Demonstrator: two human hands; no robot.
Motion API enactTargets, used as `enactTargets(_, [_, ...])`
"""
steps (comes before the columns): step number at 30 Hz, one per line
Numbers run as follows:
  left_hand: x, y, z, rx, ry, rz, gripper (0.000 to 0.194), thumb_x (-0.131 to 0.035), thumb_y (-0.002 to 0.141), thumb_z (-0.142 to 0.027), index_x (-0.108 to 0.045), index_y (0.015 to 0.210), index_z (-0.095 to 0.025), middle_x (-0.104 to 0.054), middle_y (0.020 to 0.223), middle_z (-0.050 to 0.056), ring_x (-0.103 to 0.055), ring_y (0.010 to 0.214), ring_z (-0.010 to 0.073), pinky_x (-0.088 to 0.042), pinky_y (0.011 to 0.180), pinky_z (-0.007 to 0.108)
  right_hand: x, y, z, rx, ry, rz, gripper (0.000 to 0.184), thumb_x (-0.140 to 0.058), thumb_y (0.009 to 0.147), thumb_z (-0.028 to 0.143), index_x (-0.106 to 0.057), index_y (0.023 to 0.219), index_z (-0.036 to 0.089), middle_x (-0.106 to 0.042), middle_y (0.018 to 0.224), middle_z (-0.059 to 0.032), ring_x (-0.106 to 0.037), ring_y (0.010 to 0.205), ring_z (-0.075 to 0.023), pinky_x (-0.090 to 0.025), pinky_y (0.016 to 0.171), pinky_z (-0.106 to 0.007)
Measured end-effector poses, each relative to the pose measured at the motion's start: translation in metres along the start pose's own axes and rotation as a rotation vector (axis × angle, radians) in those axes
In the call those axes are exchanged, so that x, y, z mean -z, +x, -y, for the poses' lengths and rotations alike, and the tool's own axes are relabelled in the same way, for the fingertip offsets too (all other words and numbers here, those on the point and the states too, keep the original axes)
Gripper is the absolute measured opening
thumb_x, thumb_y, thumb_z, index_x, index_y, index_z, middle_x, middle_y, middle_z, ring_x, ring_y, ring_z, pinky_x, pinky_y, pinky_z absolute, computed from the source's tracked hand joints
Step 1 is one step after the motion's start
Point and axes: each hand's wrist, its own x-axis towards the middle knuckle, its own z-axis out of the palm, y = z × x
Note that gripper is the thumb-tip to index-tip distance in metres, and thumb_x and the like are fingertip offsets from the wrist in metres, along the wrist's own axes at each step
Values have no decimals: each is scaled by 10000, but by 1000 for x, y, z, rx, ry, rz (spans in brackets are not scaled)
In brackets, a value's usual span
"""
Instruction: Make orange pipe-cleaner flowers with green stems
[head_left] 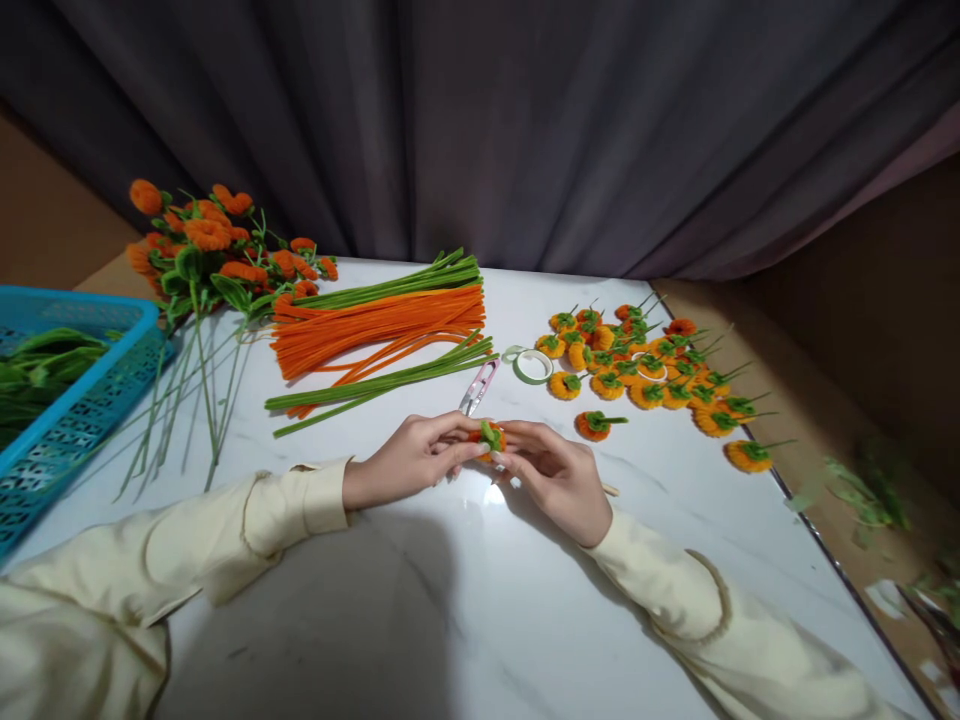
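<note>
Between my fingertips, over the middle of the table, is a small orange pipe-cleaner persimmon (pixel 491 437) with a green top. My left hand (pixel 420 450) pinches it from the left, thumb and fingers closed. From the other side my right hand (pixel 559 465) grips it too, fingers curled. Just beyond my hands lies a small pair of pink-handled snips (pixel 480 386). A single finished-looking orange persimmon (pixel 594 425) with a green stem rests right of my right hand. Part of a pale stick (pixel 610 490) pokes out behind that hand.
Orange pipe cleaners (pixel 382 325) and green pipe cleaners (pixel 390 378) lie beyond my hands. Rolls of tape (pixel 533 367) sit beside many small persimmons (pixel 652 390) at right. A bunch of orange flowers (pixel 208 235) and a blue basket (pixel 142 325) of green leaves stand left.
</note>
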Motion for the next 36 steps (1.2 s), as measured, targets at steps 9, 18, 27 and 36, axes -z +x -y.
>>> enactTargets(9, [-3,-5,12,-366,372,-142,279,-525,858,-223,-631,1107,-152,-697,967,94,-649,742,156,-509,711,236,3,-3,0,219,-325,7,215,-534,873,210,-631,1059,159,-716,803,-61,-672,614,-142,-552,574,-222])
enactTargets(18, [-3,-6,11,-429,500,-127,208,-482,887,-208,-649,980,-126,-705,828,69,-625,665,126,-493,650,196,5,-6,0,465,-544,49,277,-455,893,107,-591,1132,140,-716,865,-75,-690,780,-158,-568,743,-242])
enactTargets(27, [-3,-5,11,-406,403,-187,236,-510,880,-253,-651,1011,-116,-726,839,60,-639,584,95,-517,592,161,7,-4,-9,644,-656,-23,286,-477,885,89,-538,1157,151,-699,916,-84,-679,781,-153,-562,696,-224])
enactTargets(36, [-4,-5,11,-510,455,-229,218,-501,890,-249,-651,969,-113,-727,921,71,-690,740,125,-551,690,163,21,3,0,1142,-1049,47,285,-431,862,51,-535,1126,22,-672,897,-177,-639,841,-251,-536,622,-332])
